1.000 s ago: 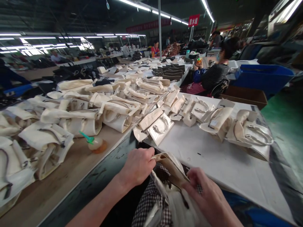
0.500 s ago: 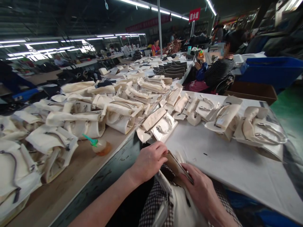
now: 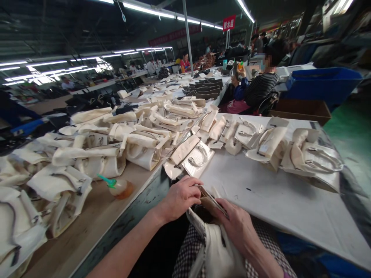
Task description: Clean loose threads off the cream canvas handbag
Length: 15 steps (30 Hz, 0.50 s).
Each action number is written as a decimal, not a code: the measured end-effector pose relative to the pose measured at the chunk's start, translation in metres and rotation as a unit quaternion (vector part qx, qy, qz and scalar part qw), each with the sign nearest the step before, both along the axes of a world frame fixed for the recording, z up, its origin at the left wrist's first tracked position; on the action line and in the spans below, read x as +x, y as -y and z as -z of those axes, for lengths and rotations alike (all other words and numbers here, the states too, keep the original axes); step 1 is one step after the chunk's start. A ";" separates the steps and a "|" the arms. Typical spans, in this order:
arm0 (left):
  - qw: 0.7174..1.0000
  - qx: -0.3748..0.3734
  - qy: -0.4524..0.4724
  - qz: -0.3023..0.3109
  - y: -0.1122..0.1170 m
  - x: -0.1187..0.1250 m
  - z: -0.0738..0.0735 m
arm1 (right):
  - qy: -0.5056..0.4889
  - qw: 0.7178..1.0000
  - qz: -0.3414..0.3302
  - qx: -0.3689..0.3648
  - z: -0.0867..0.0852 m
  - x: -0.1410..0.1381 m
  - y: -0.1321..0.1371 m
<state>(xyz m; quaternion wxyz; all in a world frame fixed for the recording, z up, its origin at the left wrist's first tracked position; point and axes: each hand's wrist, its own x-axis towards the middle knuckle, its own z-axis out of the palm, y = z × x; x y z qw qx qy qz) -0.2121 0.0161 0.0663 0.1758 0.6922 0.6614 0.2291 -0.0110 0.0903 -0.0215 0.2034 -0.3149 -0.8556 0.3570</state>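
On my lap sits a cream handbag, its mouth open toward the table and its brown lining showing. My left hand is closed, pinching the far left corner of the bag's edge with thumb and fingers. Along the right part of the same edge, my right hand grips the bag panel, the fingers on the outside and the thumb hidden from view. A silvery bag with a handle lies on the table just beyond my left hand.
Many cream bags cover the brown table at left. A squat glue bottle with a green spout stands near its edge. More bags rest on the white table at right. A seated co-worker holds something beyond.
The view has shifted slightly, so the surroundings sit a little lower and further left. Both hands keep their hold on the bag's edge, with little change of position.
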 end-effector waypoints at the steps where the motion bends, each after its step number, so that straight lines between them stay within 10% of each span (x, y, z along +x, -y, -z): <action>1: 1.000 -0.013 0.027 0.005 0.001 -0.002 -0.002 | 0.000 1.000 -0.003 -0.016 -0.003 0.000 -0.004; 15: 0.978 -0.110 0.137 -0.115 -0.003 0.021 -0.020 | -0.112 0.986 -0.095 -0.082 0.002 -0.004 -0.052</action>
